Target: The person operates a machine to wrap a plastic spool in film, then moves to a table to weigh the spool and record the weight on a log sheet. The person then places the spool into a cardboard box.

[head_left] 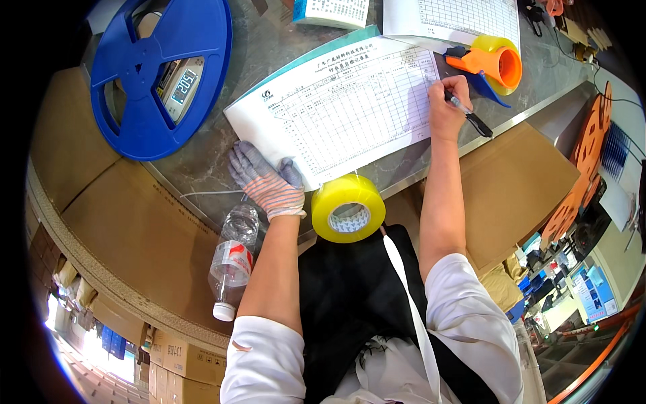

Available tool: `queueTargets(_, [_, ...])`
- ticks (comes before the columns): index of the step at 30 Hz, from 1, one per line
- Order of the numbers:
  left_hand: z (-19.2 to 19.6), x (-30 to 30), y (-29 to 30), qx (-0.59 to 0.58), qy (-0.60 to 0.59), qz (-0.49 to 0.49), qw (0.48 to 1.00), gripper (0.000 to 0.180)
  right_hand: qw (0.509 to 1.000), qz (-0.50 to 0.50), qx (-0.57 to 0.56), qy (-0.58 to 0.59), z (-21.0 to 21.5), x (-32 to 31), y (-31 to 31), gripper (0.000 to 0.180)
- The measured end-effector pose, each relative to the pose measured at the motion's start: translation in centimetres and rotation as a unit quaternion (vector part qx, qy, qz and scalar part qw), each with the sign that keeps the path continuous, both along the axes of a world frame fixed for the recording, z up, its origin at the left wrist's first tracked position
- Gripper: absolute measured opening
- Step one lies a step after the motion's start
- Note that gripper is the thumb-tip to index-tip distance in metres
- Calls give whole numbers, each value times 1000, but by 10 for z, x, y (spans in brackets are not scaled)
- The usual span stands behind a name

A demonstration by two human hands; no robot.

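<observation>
A printed form with a grid [350, 111] lies on the grey table, some handwriting along its top rows. My right hand [447, 111], bare, is closed round a black pen [474, 121] at the form's right edge. The pen's tip is hidden behind my fingers. My left hand [268, 178], in a grey and striped knit glove, rests flat with fingers spread on the form's lower left corner. Between my arms, a roll of clear yellow tape [323, 209] sits at the table's near edge. Beside my left forearm lies a clear plastic bottle [232, 262] with a white cap.
A blue reel [212, 60] lies over a digital scale [180, 86] at the far left. An orange tape dispenser [488, 65] stands right of the form, near more paper sheets [464, 23]. Cardboard boxes [515, 188] flank the table; orange reels [572, 195] stand at the right.
</observation>
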State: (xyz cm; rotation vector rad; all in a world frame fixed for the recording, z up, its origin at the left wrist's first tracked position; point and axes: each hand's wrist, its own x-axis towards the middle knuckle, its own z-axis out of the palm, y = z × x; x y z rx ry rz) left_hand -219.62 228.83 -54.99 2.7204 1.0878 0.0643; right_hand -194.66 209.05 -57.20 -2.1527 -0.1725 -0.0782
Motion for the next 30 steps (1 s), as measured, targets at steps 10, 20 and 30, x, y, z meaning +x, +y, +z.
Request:
queueTargets(10, [2,0,0,-29,8,6,1000,86,979,36,-126,-156,-6,-4,7,25])
queueTargets(20, [7,-1,5,-46,-15,16,999,86,976,160,-63,-135,18,-38,81,26])
queueTargets(30, [8,-5,9,-76,-14,25,997,87,917,287,-145,-238,28,-59,165,54])
